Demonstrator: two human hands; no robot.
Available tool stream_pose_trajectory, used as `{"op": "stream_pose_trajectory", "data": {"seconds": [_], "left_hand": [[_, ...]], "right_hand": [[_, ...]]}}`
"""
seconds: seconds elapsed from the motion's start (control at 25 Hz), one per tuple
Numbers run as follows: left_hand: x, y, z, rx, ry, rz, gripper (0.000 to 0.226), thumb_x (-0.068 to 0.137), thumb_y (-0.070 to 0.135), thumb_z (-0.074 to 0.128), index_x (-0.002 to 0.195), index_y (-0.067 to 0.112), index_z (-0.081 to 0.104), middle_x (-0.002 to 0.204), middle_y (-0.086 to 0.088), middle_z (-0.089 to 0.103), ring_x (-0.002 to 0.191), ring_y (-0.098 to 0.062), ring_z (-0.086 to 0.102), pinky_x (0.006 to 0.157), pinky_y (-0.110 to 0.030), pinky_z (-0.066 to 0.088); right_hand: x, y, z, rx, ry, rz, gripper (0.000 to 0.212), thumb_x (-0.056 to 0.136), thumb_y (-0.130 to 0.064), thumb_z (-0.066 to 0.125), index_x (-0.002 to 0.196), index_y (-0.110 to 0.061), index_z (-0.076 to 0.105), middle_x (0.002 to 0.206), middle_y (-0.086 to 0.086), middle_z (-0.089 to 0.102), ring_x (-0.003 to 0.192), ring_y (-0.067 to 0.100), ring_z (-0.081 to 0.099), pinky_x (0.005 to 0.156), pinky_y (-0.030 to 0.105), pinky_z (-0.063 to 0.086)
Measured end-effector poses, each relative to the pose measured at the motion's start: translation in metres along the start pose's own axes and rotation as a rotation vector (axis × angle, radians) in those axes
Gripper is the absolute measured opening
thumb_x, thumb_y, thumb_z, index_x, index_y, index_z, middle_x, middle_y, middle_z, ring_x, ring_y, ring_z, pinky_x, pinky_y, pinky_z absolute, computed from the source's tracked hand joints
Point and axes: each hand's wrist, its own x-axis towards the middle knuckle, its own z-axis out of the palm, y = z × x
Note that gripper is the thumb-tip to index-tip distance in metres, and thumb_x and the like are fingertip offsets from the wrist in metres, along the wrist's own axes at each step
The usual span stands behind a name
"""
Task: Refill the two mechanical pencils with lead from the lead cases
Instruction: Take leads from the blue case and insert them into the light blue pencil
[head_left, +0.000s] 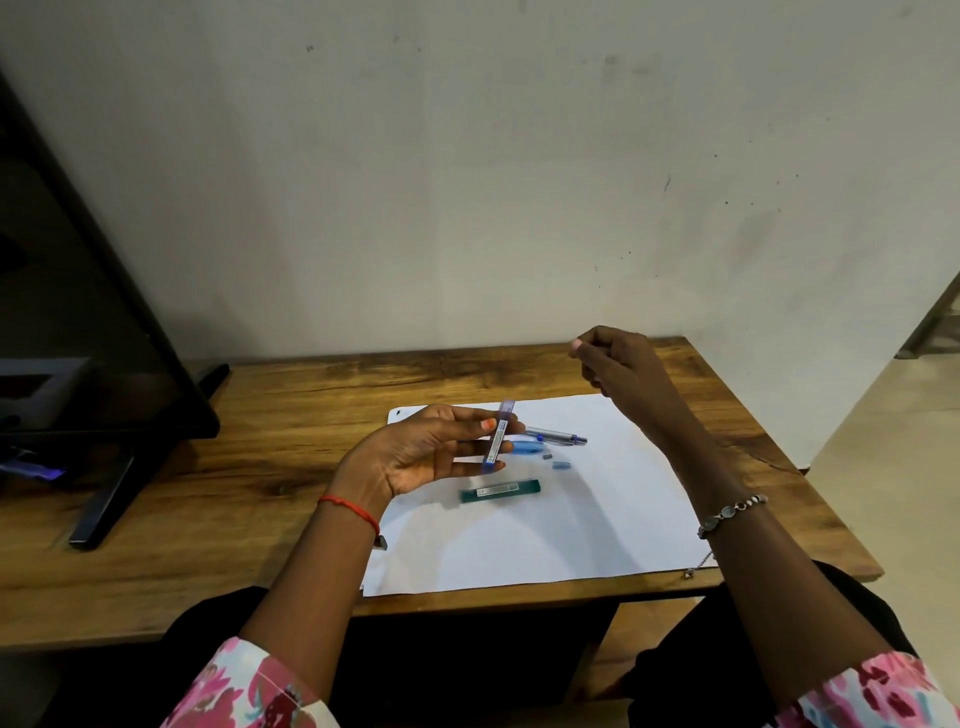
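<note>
The blue lead case stands nearly upright above the far left part of the sheet of paper, pinched between the thumb and fingers of the left hand, palm turned up; its top end looks open, though blur makes that unsure; the right hand is raised above the paper's far edge, fingers curled in with the thumb against a fingertip, and whether anything thin is held there cannot be told; on the paper, just past the held case, lie a blue pencil and a clear pencil side by side; beside them rest a small grey piece and a small blue piece; the green lead case lies flat near the paper's middle; the paper sits on a wooden table; left of the paper stands a dark monitor.
</note>
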Motion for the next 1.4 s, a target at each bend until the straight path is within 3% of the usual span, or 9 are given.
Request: {"op": "stream_pose_trajectory", "data": {"seconds": [0.24, 0.44, 0.52, 0.6, 0.76, 1.0, 1.12, 1.32, 1.4], "left_hand": [[0.002, -0.001, 0.003, 0.003, -0.030, 0.044, 0.023, 0.087, 0.008, 0.052, 0.089, 0.013, 0.075, 0.100, 0.003, 0.074, 0.087, -0.012, 0.070, 0.079, -0.031, 0.057], [0.003, -0.001, 0.002, -0.001, -0.021, 0.032, 0.024, 0.087, 0.007, 0.052, 0.084, 0.012, 0.076, 0.093, 0.000, 0.075, 0.084, -0.013, 0.071, 0.075, -0.031, 0.059], [0.003, -0.001, 0.002, -0.003, -0.004, 0.023, 0.024, 0.087, 0.007, 0.053, 0.082, 0.011, 0.076, 0.091, 0.000, 0.075, 0.083, -0.013, 0.071, 0.074, -0.031, 0.059], [0.004, -0.002, 0.002, -0.002, 0.015, 0.017, 0.023, 0.087, 0.008, 0.054, 0.081, 0.011, 0.076, 0.090, -0.001, 0.075, 0.082, -0.014, 0.071, 0.077, -0.033, 0.059], [0.006, -0.003, -0.001, -0.027, 0.058, 0.019, 0.022, 0.086, 0.008, 0.055, 0.080, 0.011, 0.076, 0.088, -0.002, 0.075, 0.079, -0.015, 0.071, 0.078, -0.034, 0.057], [0.008, -0.004, -0.002, -0.014, 0.063, 0.003, 0.017, 0.085, 0.009, 0.058, 0.091, 0.008, 0.074, 0.093, -0.005, 0.074, 0.083, -0.017, 0.070, 0.078, -0.034, 0.059], [0.009, -0.003, -0.001, -0.015, 0.074, -0.008, 0.017, 0.084, 0.009, 0.059, 0.087, 0.009, 0.075, 0.092, -0.005, 0.075, 0.084, -0.018, 0.070, 0.077, -0.035, 0.059], [0.010, -0.003, 0.000, -0.017, 0.077, -0.017, 0.017, 0.083, 0.008, 0.059, 0.081, 0.009, 0.076, 0.089, -0.004, 0.075, 0.081, -0.019, 0.071, 0.075, -0.036, 0.059], [0.010, -0.003, 0.001, -0.010, 0.076, -0.017, 0.018, 0.083, 0.009, 0.060, 0.078, 0.011, 0.076, 0.088, -0.003, 0.076, 0.084, -0.021, 0.069, 0.077, -0.036, 0.058]], "right_hand": [[-0.005, -0.003, 0.012, -0.160, -0.137, -0.067, 0.020, 0.091, -0.019, 0.055, 0.073, -0.010, 0.056, 0.054, -0.005, 0.049, 0.049, 0.000, 0.048, 0.050, 0.008, 0.035], [-0.007, -0.003, 0.015, -0.146, -0.177, -0.090, 0.022, 0.090, -0.019, 0.057, 0.077, -0.002, 0.062, 0.062, 0.006, 0.054, 0.061, 0.015, 0.049, 0.058, 0.024, 0.039], [-0.007, -0.005, 0.015, -0.135, -0.181, -0.056, 0.019, 0.090, -0.018, 0.056, 0.076, -0.006, 0.061, 0.061, 0.002, 0.053, 0.059, 0.012, 0.048, 0.056, 0.019, 0.038], [-0.003, -0.004, 0.015, -0.016, -0.177, 0.072, 0.015, 0.092, -0.009, 0.050, 0.080, -0.012, 0.059, 0.065, -0.001, 0.052, 0.059, 0.010, 0.045, 0.055, 0.017, 0.036], [0.003, 0.009, 0.007, 0.393, -0.182, 0.275, 0.035, 0.088, 0.017, 0.032, 0.092, -0.005, 0.059, 0.086, 0.009, 0.060, 0.068, 0.014, 0.055, 0.056, 0.019, 0.045], [0.001, 0.005, 0.002, 0.623, -0.225, 0.204, 0.018, 0.085, 0.009, 0.051, 0.095, 0.002, 0.065, 0.082, 0.005, 0.075, 0.084, 0.013, 0.071, 0.077, 0.015, 0.054], [0.000, 0.001, 0.008, 0.563, -0.242, 0.199, 0.016, 0.088, 0.001, 0.051, 0.086, -0.001, 0.067, 0.074, 0.001, 0.075, 0.076, 0.011, 0.071, 0.074, 0.014, 0.054], [-0.006, -0.007, 0.021, 0.374, -0.214, 0.118, 0.009, 0.083, -0.005, 0.062, 0.081, -0.007, 0.071, 0.072, 0.012, 0.068, 0.047, 0.013, 0.054, 0.045, 0.019, 0.044], [-0.007, -0.008, 0.023, 0.357, -0.192, 0.088, 0.008, 0.077, 0.000, 0.068, 0.078, -0.007, 0.072, 0.061, 0.007, 0.067, 0.042, 0.012, 0.049, 0.047, 0.019, 0.042]]}}
